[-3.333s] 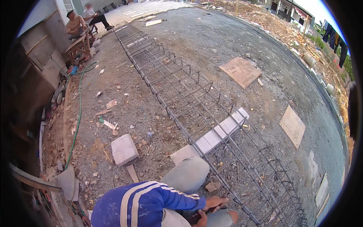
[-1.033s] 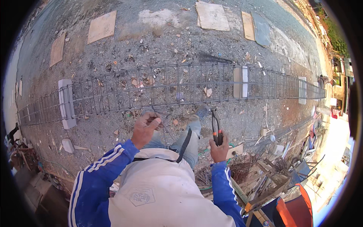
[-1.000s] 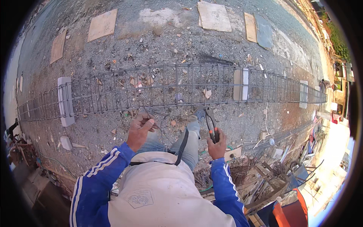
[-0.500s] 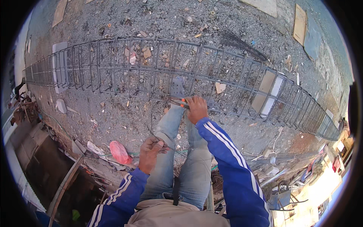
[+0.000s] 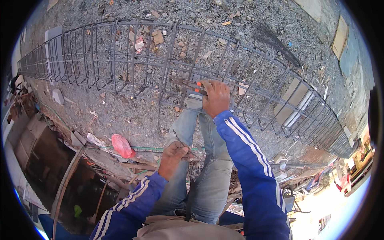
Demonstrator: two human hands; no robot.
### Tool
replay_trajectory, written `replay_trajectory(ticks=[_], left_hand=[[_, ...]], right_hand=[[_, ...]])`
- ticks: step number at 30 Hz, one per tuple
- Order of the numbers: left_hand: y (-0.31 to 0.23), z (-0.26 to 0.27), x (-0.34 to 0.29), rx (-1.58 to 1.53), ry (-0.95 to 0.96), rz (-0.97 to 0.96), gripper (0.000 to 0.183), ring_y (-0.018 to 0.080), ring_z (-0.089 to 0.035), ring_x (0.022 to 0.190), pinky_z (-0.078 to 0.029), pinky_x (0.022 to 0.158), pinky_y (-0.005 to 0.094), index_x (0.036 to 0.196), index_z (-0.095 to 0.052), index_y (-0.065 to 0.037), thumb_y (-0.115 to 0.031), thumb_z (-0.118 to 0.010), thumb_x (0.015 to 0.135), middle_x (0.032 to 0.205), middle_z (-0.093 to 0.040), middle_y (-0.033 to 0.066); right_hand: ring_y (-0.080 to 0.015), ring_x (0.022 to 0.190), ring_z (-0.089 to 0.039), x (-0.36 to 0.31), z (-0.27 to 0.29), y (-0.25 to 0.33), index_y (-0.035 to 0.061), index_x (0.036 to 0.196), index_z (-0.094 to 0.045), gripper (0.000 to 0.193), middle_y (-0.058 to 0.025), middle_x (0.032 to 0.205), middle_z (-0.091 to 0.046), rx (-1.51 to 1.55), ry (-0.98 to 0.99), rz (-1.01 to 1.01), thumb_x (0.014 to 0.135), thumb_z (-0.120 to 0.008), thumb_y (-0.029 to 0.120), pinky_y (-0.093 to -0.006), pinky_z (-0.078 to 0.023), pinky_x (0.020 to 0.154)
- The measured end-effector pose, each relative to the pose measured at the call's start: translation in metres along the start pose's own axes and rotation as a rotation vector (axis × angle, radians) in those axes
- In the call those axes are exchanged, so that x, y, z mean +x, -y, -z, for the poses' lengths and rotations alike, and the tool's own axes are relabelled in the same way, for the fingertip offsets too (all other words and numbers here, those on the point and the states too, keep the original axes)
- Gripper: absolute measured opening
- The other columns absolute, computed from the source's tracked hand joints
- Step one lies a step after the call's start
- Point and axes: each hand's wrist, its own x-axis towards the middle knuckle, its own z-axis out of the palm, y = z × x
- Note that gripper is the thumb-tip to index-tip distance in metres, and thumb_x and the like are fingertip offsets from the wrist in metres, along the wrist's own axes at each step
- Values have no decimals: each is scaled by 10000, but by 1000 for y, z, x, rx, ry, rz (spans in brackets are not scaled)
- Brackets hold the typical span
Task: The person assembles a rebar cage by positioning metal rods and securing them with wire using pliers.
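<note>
A long cage of steel reinforcing bars [image 5: 171,44] stretches across the view in front of me. My right hand [image 5: 216,96] is closed round the orange and black handles of a pair of pincers [image 5: 190,85]. Their jaws point left, over the near part of the cage, above my shoe. Lower down, in front of my knee, my left hand [image 5: 174,156] pinches a few thin tie wires [image 5: 182,140]. The wires stick out on both sides of its fingers, apart from the cage. Whether the jaws grip a wire is too small to tell.
Pale blocks [image 5: 296,104] lie under the cage near its right and left parts. Gravel with scraps surrounds it. A pink plastic bag [image 5: 122,146] lies at the left, near a dark pit [image 5: 48,168] with a wooden pole. A wheelbarrow [image 5: 289,200] stands at lower right.
My right hand has carried the pincers farther forward, from the cage's near edge to over its bars. My left hand still holds the wires by my knee. The whole view has shifted slightly.
</note>
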Motion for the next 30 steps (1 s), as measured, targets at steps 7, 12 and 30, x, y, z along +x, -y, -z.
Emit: replay_trajectory(ticks=[7, 12, 30], left_hand=[[-19, 20, -7, 86, 8, -8, 85, 163, -652, 771, -518, 711, 285, 922, -555, -31, -106, -594, 923, 866, -650, 79], [-19, 34, 11, 189, 34, -64, 102, 197, -666, 789, -533, 712, 314, 940, -552, -36, -127, -593, 919, 892, -647, 95], [25, -42, 33, 132, 84, 4, 86, 187, -672, 786, -545, 715, 303, 916, -568, -37, -116, -600, 924, 887, -663, 96]], right_hand=[[-328, 992, -513, -97, 2, 2, 53, 1110, -551, 485, -138, 1015, -535, 217, -134, -445, 634, -639, 33, -414, -412, 890], [-363, 991, -484, -150, 11, -55, -11, 1130, -499, 505, -198, 1082, -479, 121, -372, -854, 669, -686, 72, -457, -390, 907], [-367, 1124, -449, -141, 47, -116, 78, 1155, -576, 525, -130, 1110, -523, -132, -146, -312, 636, -614, 8, -515, -329, 1013]])
